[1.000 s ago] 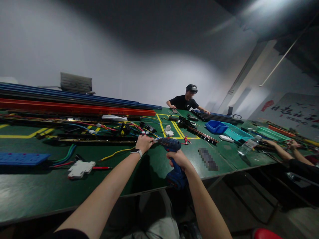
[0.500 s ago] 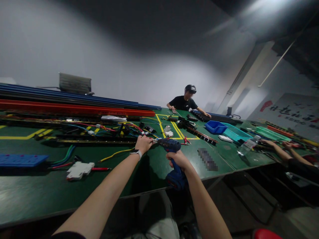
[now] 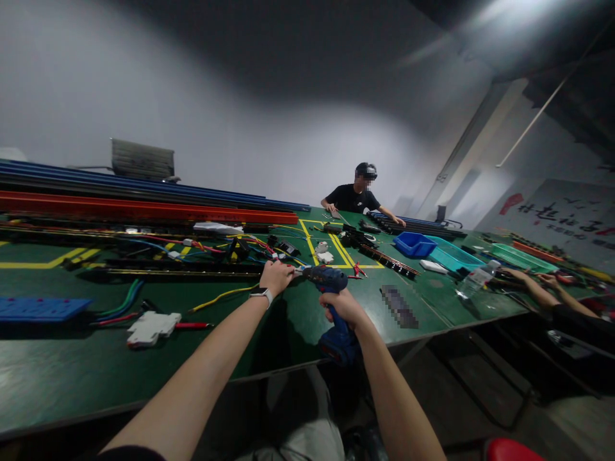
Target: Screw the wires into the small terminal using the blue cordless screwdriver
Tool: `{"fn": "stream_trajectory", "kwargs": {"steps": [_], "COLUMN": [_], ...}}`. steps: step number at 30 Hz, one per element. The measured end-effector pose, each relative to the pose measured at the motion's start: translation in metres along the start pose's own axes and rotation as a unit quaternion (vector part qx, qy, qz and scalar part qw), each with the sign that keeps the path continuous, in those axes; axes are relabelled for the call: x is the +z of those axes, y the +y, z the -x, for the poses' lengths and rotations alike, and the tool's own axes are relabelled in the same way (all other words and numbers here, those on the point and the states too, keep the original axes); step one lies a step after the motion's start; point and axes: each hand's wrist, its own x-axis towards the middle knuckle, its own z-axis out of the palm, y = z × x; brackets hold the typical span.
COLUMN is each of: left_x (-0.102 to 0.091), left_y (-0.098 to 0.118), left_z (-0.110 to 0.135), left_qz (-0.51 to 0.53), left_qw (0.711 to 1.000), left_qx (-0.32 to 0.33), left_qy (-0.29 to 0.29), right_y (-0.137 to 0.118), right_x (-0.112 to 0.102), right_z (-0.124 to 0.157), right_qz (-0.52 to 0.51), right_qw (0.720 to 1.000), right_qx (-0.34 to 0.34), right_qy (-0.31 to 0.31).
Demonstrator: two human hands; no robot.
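My right hand (image 3: 343,306) is wrapped round the grip of a blue cordless drill (image 3: 327,276), whose nose points left. At the drill's tip, my left hand (image 3: 277,276) is closed with its fingers together; what they pinch is too small to make out. A long dark strip with gold-coloured edges (image 3: 187,270) reaches to the left hand from the left. Behind the hands lie red, blue and yellow wires (image 3: 259,242). A yellow wire (image 3: 223,296) runs along the table left of my wrist. A white circuit breaker (image 3: 152,328) with a red lead lies nearer to me.
On the green table (image 3: 298,339), a blue power strip (image 3: 43,308) lies at left, orange and blue profiles (image 3: 144,208) behind. Blue bin (image 3: 414,244), teal tray (image 3: 454,255) and water bottle (image 3: 478,279) stand right. One co-worker (image 3: 358,195) sits opposite; another's arms (image 3: 533,291) reach in from the right.
My hands and the drill keep nearly the same place and pose. The whole view has shifted very slightly.
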Motion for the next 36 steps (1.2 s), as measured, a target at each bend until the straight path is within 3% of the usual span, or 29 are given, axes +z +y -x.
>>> {"fn": "stream_trajectory", "kwargs": {"steps": [36], "left_x": [-0.002], "left_y": [-0.0006], "left_z": [0.0003], "left_qz": [-0.017], "left_qw": [1.0], "left_qx": [0.005], "left_qy": [-0.004], "right_y": [-0.0029], "right_x": [-0.0005], "right_z": [0.0005], "right_qz": [0.012], "right_qw": [1.0], "right_qx": [-0.013], "right_qy": [-0.011]}}
